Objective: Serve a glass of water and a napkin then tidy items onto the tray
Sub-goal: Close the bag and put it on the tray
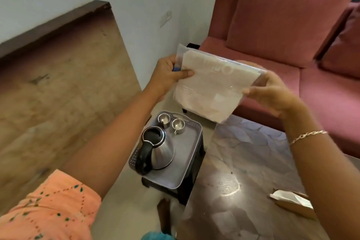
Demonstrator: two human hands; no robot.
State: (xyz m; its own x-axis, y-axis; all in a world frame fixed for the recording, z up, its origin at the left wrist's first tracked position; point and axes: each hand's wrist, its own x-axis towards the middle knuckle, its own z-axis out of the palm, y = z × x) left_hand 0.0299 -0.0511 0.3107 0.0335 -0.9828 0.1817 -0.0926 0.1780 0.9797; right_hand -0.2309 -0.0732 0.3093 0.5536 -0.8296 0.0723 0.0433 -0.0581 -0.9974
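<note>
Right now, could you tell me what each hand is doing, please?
The left hand grips the napkin packet.
The right hand pinches its other edge.

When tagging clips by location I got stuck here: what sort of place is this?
Probably a home living room: a pink sofa, a low marble-look table, and a tray holding a kettle on a small stool.

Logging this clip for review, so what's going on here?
A person holds a clear packet of napkins in the air, left hand gripping its left edge, right hand its right edge. Below, a grey tray on a black stool carries a steel kettle and two steel cups.
</note>
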